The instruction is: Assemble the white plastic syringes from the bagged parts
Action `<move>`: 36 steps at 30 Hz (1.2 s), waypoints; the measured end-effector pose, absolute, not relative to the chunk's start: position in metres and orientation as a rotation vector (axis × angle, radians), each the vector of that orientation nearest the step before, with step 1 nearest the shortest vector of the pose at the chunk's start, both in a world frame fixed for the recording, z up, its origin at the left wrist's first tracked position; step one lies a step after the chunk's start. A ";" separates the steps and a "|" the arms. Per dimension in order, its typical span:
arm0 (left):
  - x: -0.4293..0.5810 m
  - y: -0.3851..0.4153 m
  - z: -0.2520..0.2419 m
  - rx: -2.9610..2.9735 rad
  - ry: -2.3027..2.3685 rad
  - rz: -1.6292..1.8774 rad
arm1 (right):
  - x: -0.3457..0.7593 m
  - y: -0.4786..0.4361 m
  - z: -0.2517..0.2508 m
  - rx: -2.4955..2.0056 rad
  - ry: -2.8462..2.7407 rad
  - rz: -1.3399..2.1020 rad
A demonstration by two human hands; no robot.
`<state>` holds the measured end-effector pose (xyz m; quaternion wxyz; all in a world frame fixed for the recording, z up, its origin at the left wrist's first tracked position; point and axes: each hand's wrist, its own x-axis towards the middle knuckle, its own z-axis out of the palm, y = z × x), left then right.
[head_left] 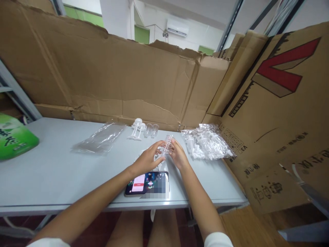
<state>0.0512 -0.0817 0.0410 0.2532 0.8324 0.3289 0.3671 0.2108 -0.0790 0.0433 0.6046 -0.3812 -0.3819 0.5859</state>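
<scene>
My right hand (178, 154) grips a clear plastic cylinder (168, 144) with reddish markings, tilted above the table. Beside it, my left hand (147, 158) has thumb and fingers apart, with its fingertips close to the cylinder; whether they touch is unclear. White plastic parts (159, 165) lie under my hands, partly hidden by them. Farther back stand white plunger-like pieces (138, 128), and two clear cylinders (151, 130) are right next to them. To the right lie clear bags of white plastic parts (207, 143).
A lit phone (146, 183) lies near the front edge of the grey table (64, 178). Flat clear plastic bags (99, 139) lie at back left, a green package (15, 137) at far left. Cardboard walls (115, 75) border the back, and a printed carton (277, 113) the right.
</scene>
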 end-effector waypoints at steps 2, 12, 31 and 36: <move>0.052 -0.079 0.039 2.289 0.897 1.027 | 0.211 -0.078 0.042 -0.894 -0.874 1.363; 0.058 -0.045 0.039 2.571 0.881 1.004 | 0.213 -0.071 0.041 -1.006 -0.943 1.321; 0.093 0.049 0.023 3.017 1.521 0.554 | 0.335 -0.086 0.053 -2.116 -0.813 -0.603; 0.097 0.051 0.022 2.968 1.575 0.605 | 0.363 -0.098 0.052 -2.146 -0.494 -0.537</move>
